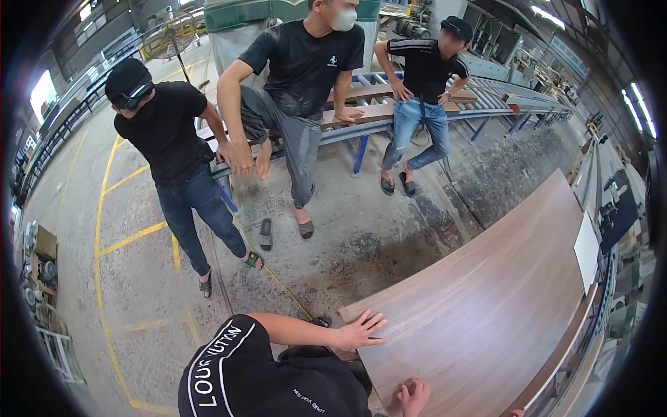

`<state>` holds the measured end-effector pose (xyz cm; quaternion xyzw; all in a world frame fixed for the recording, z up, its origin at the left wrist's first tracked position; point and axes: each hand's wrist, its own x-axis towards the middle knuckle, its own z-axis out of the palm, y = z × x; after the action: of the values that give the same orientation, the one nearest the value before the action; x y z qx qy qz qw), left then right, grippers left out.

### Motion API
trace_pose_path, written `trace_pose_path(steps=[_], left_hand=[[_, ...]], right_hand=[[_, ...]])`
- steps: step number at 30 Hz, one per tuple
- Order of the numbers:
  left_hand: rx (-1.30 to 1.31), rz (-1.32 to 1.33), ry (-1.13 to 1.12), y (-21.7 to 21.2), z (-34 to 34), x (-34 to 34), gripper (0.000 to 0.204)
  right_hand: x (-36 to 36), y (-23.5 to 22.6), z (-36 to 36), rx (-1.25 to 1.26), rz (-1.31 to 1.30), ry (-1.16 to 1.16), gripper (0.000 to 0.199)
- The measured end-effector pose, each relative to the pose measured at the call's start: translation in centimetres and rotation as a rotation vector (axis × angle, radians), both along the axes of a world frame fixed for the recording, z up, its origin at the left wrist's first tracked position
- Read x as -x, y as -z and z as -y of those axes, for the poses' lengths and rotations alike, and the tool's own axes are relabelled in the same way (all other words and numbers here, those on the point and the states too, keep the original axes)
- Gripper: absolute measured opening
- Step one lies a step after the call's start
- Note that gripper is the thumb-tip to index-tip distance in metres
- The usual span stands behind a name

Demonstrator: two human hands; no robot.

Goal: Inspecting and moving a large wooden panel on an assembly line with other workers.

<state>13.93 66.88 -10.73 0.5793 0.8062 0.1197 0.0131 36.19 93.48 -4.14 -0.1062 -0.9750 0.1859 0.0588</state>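
Observation:
A large wood-grain panel (479, 292) slopes across the right side, its near left corner close to me. My left hand (358, 330) lies on its near left corner with fingers spread; it grips nothing. Farther down the same edge, my right hand (415, 397) rests on the panel with fingers curled and the thumb a little apart. Its palm is hidden, so anything inside it does not show. A bit of another hand (517, 413) shows at the bottom of the picture, beside the panel's lower edge; whose it is cannot be told.
Three people in black shirts (165, 128) stand or sit along a roller conveyor (479, 101) carrying brown boards. An empty sandal (266, 234) lies on the concrete floor (333, 264). A white sheet (586, 250) and stacked material border the panel on the right.

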Motion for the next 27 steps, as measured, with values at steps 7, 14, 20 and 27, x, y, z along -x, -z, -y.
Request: trace_pose_path(steps=[7, 14, 20, 27], left_hand=[[0.299, 0.185, 0.012, -4.4, -0.3, -0.7, 0.109], [0.182, 0.192, -0.397, -3.5, -3.2, -3.4, 0.084], [0.130, 0.217, -0.589, -2.3, -8.6, -4.7, 0.077], [0.120, 0.155, -0.645, -1.3, -13.5, -2.8, 0.078]], right_hand=[[-5.1, 4.5, -11.6, -0.059, -0.064, 0.034, 0.058], [-8.3, 5.6, -24.5, -0.256, -0.112, 0.251, 0.054], [-10.5, 6.6, -28.5, -0.325, -0.054, 0.552, 0.058], [-10.6, 6.9, -28.2, -0.255, -0.047, 0.599, 0.057]])
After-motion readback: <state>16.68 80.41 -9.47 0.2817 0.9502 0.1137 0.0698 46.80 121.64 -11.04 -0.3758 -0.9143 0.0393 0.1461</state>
